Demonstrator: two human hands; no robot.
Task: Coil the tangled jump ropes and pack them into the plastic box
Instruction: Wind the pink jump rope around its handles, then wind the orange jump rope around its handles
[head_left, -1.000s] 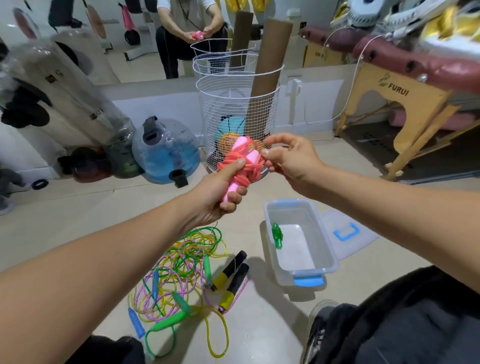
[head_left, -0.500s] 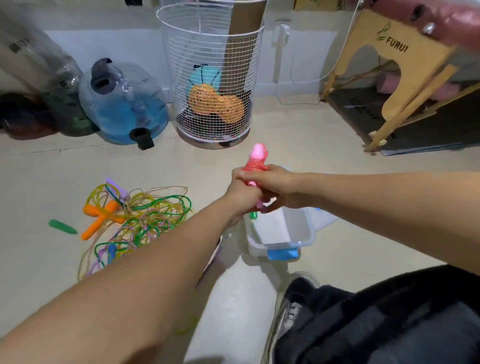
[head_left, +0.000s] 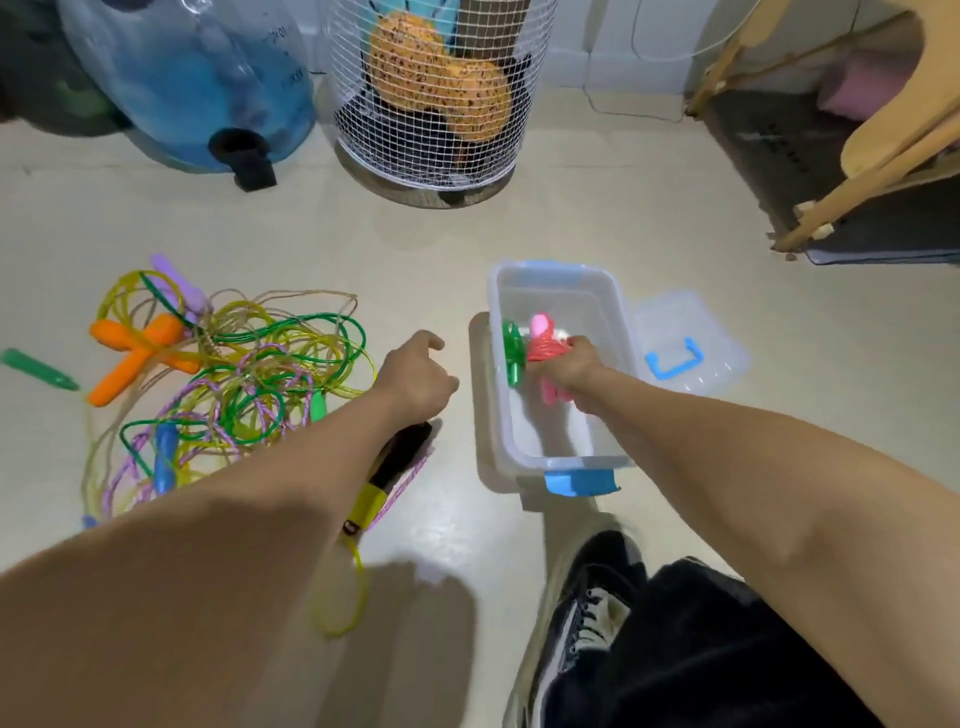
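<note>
A clear plastic box (head_left: 615, 304) with blue latches stands on the floor at centre. My right hand (head_left: 574, 364) is inside it, gripping a coiled pink and red jump rope (head_left: 543, 345). A coiled green rope (head_left: 513, 353) lies in the box just left of it. My left hand (head_left: 418, 371) hovers left of the box, fingers loosely curled, holding nothing. A tangle of yellow, green and purple ropes (head_left: 234, 374) with orange handles (head_left: 137, 353) lies on the floor at left. A black and yellow handle (head_left: 387, 475) pokes out under my left forearm.
The box lid (head_left: 685, 353) with a blue handle lies right of the box. A white wire basket (head_left: 431, 93) and a blue water jug (head_left: 208, 83) stand at the back. A wooden table leg (head_left: 872, 140) is at far right. My shoe (head_left: 582, 618) is below the box.
Both hands held the coiled pink rope up before; my right hand has lowered it into the box alone. My left hand let go and moved left. The camera tilted down.
</note>
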